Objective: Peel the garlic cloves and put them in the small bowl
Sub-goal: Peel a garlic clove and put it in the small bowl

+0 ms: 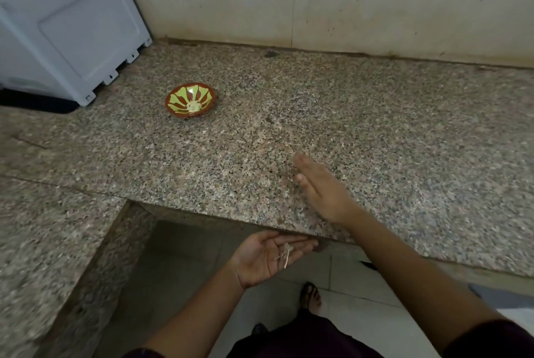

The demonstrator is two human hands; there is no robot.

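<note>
Left hand point(268, 256): palm up, fingers relaxed, just under the counter point(404, 126) edge; a few papery skins point(284, 253) lie on it, nothing gripped.
Right hand point(320, 190): flat on the stone, fingers straight, holding nothing, just beyond the left.
Small bowl point(176, 100): well ahead and left of both hands, pale peeled cloves point(193, 106) at its bottom.
Step, my read: sweeping scraps off the edge. Brush with the hand's side, left palm tucked tight beneath.
Hard to see: right hand blurred; scraps vanish against the speckle; clove count unclear.
</note>
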